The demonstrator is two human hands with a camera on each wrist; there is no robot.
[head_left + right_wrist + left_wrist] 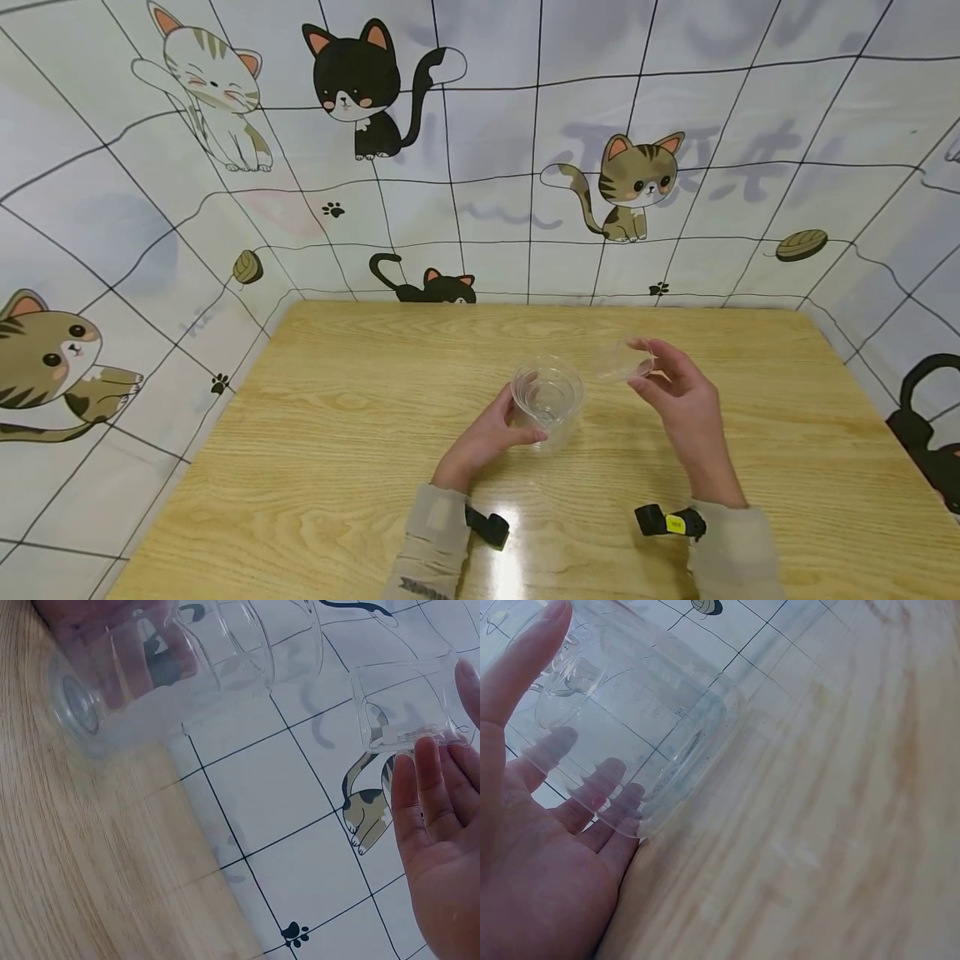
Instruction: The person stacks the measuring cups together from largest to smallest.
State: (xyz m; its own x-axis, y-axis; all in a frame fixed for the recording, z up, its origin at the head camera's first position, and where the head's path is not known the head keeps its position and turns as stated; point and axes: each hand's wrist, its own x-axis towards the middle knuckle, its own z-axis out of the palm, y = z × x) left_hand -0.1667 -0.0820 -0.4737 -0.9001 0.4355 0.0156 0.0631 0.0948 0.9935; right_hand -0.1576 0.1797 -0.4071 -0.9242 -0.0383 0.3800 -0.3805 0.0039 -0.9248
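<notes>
A clear see-through container with ring-like rims stands upright on the wooden table. I cannot tell whether it is one piece or several nested cups. My left hand grips its left side, the thumb in front and the fingers curled round behind; the left wrist view shows those fingers through the clear wall. To the right, my right hand holds a small clear cup between thumb and fingers. In the head view this cup lies tilted on its side, raised above the table and apart from the container.
The light wooden table runs back to a white grid-patterned wall cloth with cartoon cats, which also lines both sides. Black straps are on both wrists.
</notes>
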